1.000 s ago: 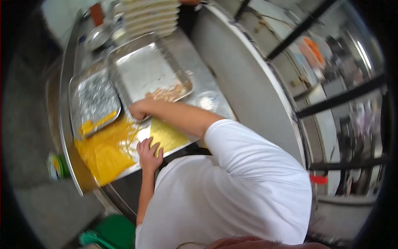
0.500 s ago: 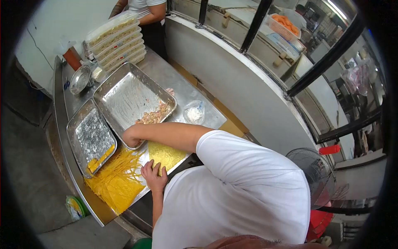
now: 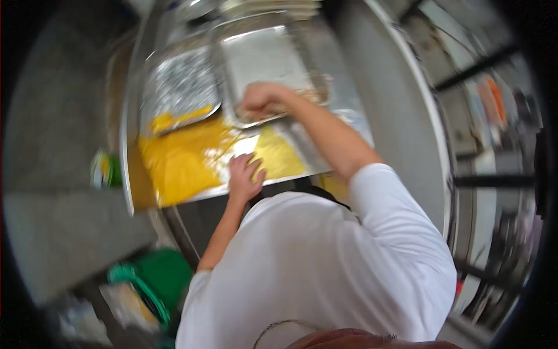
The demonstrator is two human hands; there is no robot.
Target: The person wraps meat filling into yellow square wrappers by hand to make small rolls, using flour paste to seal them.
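My right hand (image 3: 264, 100) is over the front of a large metal tray (image 3: 231, 64), blurred, its fingers curled down; what they hold, if anything, is hidden. A chopped, pinkish filling (image 3: 309, 94) lies along the tray's near side. My left hand (image 3: 246, 176) rests with fingers apart at the left edge of a pale yellow sheet (image 3: 280, 156) at the table's front edge. To its left are deeper yellow sheets and strips (image 3: 189, 166), spread flat.
A second metal tray (image 3: 181, 81), its base whitish and mottled, has yellow pieces (image 3: 181, 118) along its near edge. Stacked boxes (image 3: 273, 7) stand at the far end of the metal table (image 3: 138, 185). A green bin (image 3: 165, 276) is on the floor at lower left.
The view has swung, looking more steeply down and turned. My right hand has lifted from inside the large tray's near corner. My left hand stays by the pale yellow sheet.
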